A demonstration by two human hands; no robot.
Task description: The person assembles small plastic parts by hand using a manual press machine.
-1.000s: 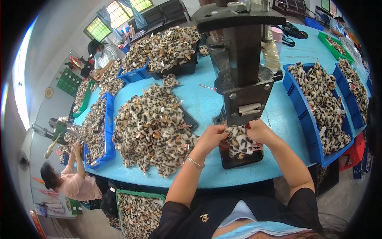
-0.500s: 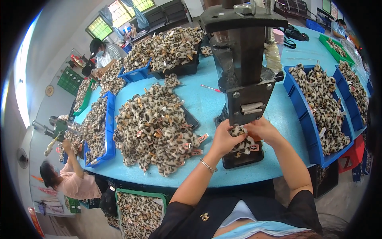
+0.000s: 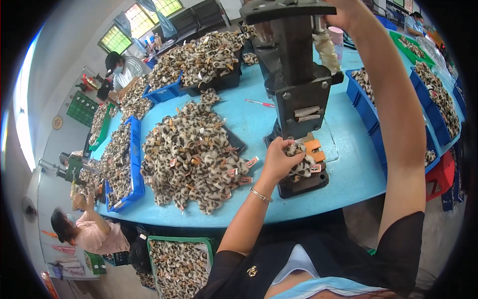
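Note:
A black hand press [image 3: 298, 65] stands upright on the blue table in front of me. On its base plate [image 3: 306, 187] lies a small spotted plush toy [image 3: 300, 169] with a pink-and-white tag. My left hand [image 3: 281, 158] is closed on the toy, thumb and fingers pinching its upper part below the press head. An orange notched block [image 3: 313, 150] sits against the toy's right side. My right hand [image 3: 343, 16] is raised to the right of the press top, its fingers curled; what they grip is hidden and cut off by the upper edge.
A large heap of spotted plush toys [image 3: 189, 159] lies left of the press. Blue bins [image 3: 137, 164] of toys flank it, with another blue bin [image 3: 366, 107] at right. A pen [image 3: 260, 103] lies behind. Co-workers [image 3: 87, 231] sit around the table.
My right hand has left the toy and risen to the top of the press. My left hand stays on the toy. The orange block now shows beside it.

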